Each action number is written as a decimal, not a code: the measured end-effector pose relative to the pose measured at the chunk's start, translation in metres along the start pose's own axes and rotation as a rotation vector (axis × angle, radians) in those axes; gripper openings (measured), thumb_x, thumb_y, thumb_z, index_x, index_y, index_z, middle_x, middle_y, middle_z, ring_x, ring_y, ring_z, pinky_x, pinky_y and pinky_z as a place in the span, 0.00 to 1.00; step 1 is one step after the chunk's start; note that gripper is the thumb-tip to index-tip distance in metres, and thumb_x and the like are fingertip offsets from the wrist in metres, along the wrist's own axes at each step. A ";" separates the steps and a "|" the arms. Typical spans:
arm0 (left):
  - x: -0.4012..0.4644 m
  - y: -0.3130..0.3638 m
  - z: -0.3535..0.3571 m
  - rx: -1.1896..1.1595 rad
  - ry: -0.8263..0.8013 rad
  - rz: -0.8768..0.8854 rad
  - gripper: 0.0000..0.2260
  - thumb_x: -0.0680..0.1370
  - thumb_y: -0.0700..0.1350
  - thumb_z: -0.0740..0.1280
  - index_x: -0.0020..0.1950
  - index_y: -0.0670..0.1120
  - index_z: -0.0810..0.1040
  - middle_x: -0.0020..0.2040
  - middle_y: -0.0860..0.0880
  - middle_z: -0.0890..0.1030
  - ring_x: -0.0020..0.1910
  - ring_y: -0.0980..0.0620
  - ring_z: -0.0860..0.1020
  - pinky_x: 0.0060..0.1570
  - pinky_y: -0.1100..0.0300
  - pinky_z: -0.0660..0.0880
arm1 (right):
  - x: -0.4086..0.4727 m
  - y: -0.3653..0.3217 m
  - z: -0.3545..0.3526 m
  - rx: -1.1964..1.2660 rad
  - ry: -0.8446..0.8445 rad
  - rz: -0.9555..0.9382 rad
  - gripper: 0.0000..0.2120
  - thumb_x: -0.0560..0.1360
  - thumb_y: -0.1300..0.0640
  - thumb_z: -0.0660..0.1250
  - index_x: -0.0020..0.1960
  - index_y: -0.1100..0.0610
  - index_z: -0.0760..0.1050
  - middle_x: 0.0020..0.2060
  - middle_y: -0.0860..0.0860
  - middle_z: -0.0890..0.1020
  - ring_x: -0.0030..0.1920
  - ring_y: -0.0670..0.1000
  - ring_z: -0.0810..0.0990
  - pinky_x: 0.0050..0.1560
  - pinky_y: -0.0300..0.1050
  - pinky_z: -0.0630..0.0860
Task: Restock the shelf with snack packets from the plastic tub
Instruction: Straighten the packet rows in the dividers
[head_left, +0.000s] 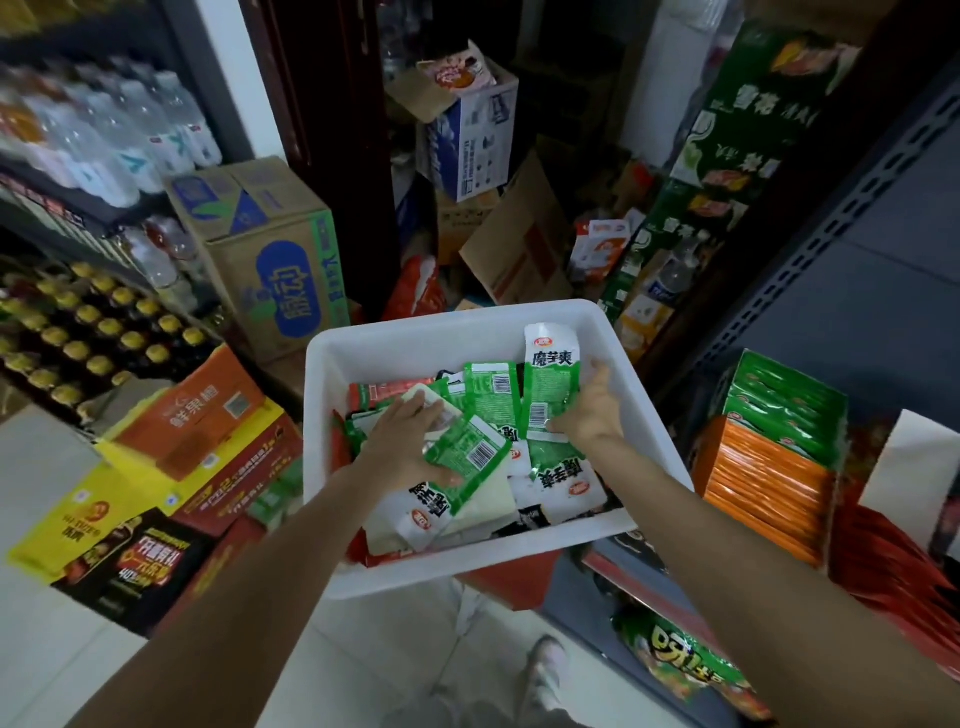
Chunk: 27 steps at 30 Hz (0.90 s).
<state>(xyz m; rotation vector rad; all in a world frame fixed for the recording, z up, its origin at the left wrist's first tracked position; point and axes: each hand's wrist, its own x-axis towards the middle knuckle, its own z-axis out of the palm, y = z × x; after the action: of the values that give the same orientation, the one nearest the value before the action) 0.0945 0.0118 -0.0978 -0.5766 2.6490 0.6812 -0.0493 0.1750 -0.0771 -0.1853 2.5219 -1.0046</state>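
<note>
White plastic tub (613, 343), smooth rigid walls w/ rounded corners, sits in the aisle centre, its right edge close against the grey metal shelf (852, 291); what supports it is not visible. Cartons (270, 260) crowd the left & rear, so free room is narrow: a strip of pale tiled floor (395, 649) below the tub. Tub approx half full of flat, glossy green-and-white snack packets (558, 475), loosely heaped, long axes mixed. Left hand (402, 434) reaches in, fingers & thumb curled round a stack of packets (467, 454), barcode side up, long axis running diagonally from upper right to lower left. Right hand (589, 410) grips one upright packet (549, 374), long axis near vertical, white printed end pointing to the tub's far wall. Hands apart, both inside the tub. On the shelf at right, orange packets (763, 488) & green packets (779, 410) stand packed edge-on in rows
</note>
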 end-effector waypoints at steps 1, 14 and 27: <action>0.000 0.001 -0.001 -0.001 0.003 -0.003 0.49 0.68 0.60 0.72 0.78 0.48 0.46 0.78 0.46 0.44 0.77 0.45 0.44 0.73 0.51 0.44 | 0.000 -0.002 -0.003 0.045 -0.001 0.020 0.39 0.70 0.69 0.70 0.73 0.56 0.53 0.57 0.60 0.76 0.60 0.59 0.75 0.54 0.47 0.72; -0.004 0.074 -0.051 -1.507 -0.276 -0.414 0.38 0.78 0.66 0.51 0.58 0.30 0.72 0.48 0.35 0.80 0.38 0.45 0.82 0.35 0.58 0.80 | -0.021 -0.030 -0.049 0.823 -0.195 -0.289 0.10 0.73 0.71 0.66 0.49 0.58 0.79 0.47 0.54 0.84 0.48 0.54 0.83 0.48 0.48 0.79; -0.003 0.067 -0.064 -1.408 0.369 -0.113 0.14 0.74 0.30 0.65 0.52 0.47 0.75 0.53 0.42 0.81 0.50 0.44 0.80 0.55 0.48 0.77 | -0.031 -0.038 -0.060 0.719 -0.365 -0.088 0.10 0.80 0.60 0.58 0.49 0.57 0.78 0.50 0.56 0.82 0.53 0.54 0.79 0.61 0.50 0.74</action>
<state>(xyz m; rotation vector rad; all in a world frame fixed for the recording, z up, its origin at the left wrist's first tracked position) 0.0517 0.0328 -0.0187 -1.2195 1.9460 2.5576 -0.0481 0.1929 -0.0019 -0.2346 1.7178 -1.6651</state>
